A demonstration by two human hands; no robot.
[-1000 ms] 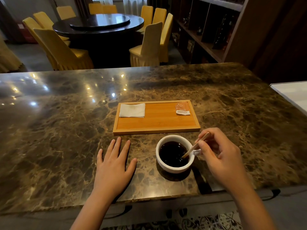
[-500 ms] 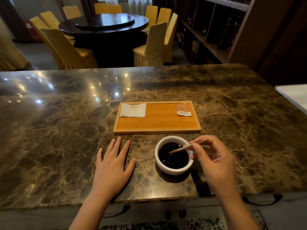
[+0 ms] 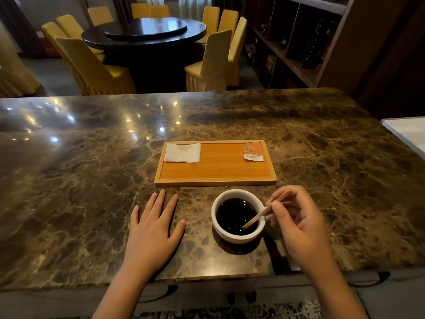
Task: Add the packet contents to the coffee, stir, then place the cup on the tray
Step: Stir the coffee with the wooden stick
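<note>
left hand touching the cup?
Apart. The head view shows the left hand flat on the marble counter, with a clear strip of bare marble between its thumb and the white cup.

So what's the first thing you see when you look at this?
A white cup of dark coffee sits near the front edge of the marble counter, with the right hand dipping a wooden stick into it. The left hand lies flat beside it. Just behind is a wooden tray holding a napkin and a packet.

Dark round table [image 3: 147, 35] behind, ringed by yellow chairs [image 3: 96, 70]. Dark shelves [image 3: 296, 42] at right. Lights glint on marble desk [image 3: 80, 157].
</note>
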